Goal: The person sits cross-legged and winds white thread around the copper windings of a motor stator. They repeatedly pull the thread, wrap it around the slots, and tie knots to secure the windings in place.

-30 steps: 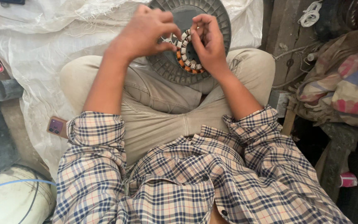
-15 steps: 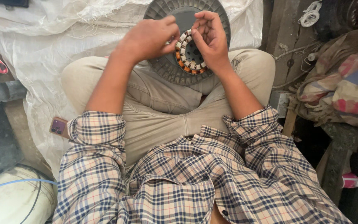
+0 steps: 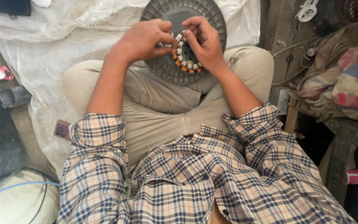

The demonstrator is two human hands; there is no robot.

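Observation:
I sit cross-legged with a round grey finned motor housing (image 3: 168, 70) resting on my lap. Inside it sits a ring-shaped stator (image 3: 186, 63) with white slots and orange copper windings. My left hand (image 3: 143, 39) pinches something small at the stator's upper left edge, fingers closed together. My right hand (image 3: 204, 41) grips the stator's right side, fingers curled over its rim. The two hands almost touch above the ring. What the left fingertips hold is too small to tell.
A white woven sack (image 3: 46, 62) covers the floor under my legs. A phone (image 3: 61, 130) lies by my left elbow. A small red-and-white object (image 3: 3, 74) lies at far left. Crumpled patterned cloth (image 3: 344, 83) and a wooden wall with cord (image 3: 307, 10) are at right.
Both hands and the stator sit slightly lower and more central in view; the fingers have shifted a little around the ring's upper edge. The grip is the same.

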